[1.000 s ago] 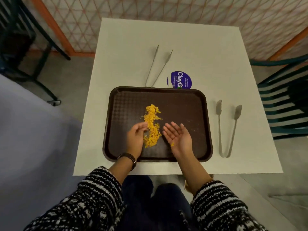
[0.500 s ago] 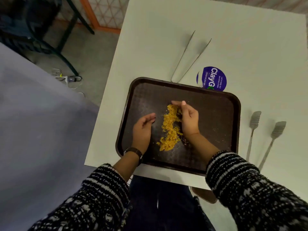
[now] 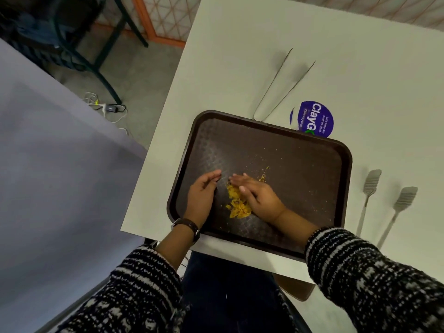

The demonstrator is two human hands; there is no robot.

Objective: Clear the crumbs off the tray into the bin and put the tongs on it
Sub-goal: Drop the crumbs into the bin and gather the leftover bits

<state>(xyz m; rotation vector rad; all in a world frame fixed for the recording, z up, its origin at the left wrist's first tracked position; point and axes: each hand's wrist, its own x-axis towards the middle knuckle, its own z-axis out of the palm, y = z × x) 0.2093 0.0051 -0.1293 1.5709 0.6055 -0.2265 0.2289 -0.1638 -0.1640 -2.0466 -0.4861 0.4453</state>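
Observation:
A dark brown tray [image 3: 300, 164] lies on the white table [image 3: 240, 56]. Both hands rest on its near left part. A heap of yellow crumbs [image 3: 236, 204] sits between them, with a thin trail of crumbs [image 3: 263, 175] left behind to the right. My left hand [image 3: 203, 197] stands on edge at the left of the heap, fingers curled, holding nothing. My right hand [image 3: 258, 199] lies flat, palm down, against the right side of the heap, partly covering it. Slim metal tongs [image 3: 276, 92] lie beyond the tray. Flat-tipped tongs [image 3: 382, 203] lie to its right.
A round purple sticker [image 3: 317, 118] sits on the table at the tray's far edge. To the left is a large grey surface [image 3: 48, 176], with floor, cables [image 3: 105, 108] and dark chair legs [image 3: 96, 63] beyond it. No bin is in view.
My right hand has swept the crumbs left and toward me into a tighter heap beside my left hand, leaving a thin trail. The view has swung to the left.

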